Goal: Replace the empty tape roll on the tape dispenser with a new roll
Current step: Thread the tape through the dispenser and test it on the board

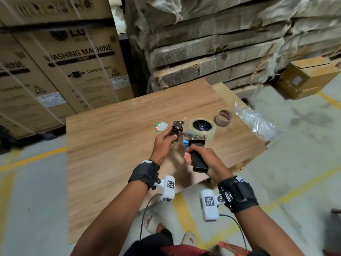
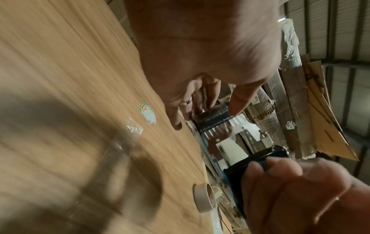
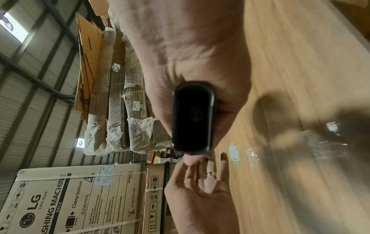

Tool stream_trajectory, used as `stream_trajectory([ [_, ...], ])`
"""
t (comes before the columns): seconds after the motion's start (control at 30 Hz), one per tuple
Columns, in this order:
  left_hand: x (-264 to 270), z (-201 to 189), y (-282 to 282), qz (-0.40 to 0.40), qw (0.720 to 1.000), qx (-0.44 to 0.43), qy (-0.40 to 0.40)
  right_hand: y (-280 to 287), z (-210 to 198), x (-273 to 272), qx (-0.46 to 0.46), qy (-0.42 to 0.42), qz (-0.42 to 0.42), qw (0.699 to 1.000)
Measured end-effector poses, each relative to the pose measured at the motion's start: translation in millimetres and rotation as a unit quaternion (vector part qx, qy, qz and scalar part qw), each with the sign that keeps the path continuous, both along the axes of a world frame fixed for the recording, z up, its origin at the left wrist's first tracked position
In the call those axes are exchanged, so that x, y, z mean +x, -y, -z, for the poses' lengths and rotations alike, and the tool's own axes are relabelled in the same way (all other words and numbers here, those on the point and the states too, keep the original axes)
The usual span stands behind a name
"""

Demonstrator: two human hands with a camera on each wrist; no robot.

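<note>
Head view: above the wooden board, the right hand grips the tape dispenser by its black handle while the left hand pinches its front roller. The new tape roll lies on the board just beyond the dispenser, the empty core beside it.

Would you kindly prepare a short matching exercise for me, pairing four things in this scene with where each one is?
Things:
1. tape dispenser
2. new roll
3. empty core
4. round sticker

Places:
A. lying on the board, far right of the group
B. held up in both hands
C. flat on the board, left of the dispenser
D. on the board, just behind the dispenser

Pairs: 1-B, 2-D, 3-A, 4-C
</note>
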State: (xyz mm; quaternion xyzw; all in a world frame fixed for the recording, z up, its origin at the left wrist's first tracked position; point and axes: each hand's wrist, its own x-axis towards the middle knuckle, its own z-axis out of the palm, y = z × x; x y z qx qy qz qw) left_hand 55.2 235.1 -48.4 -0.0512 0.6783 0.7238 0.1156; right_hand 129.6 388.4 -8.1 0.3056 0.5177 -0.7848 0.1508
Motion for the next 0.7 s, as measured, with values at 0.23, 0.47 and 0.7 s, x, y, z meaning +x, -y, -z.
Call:
stream_trajectory([
  [0.23,-32,5,23,-0.043,0.999,0.0,0.006,17,-5,-28,-0.036,0.004,0.016,0.999],
  [0.47,-60,3,41,-0.055,0.998,0.013,-0.006,29,-4,-58,-0.056,-0.009,0.019,0.998],
  [0.7,-97,1,69,-0.058,0.998,0.031,-0.003,40,-2,-85,-0.032,-0.021,-0.015,0.999],
])
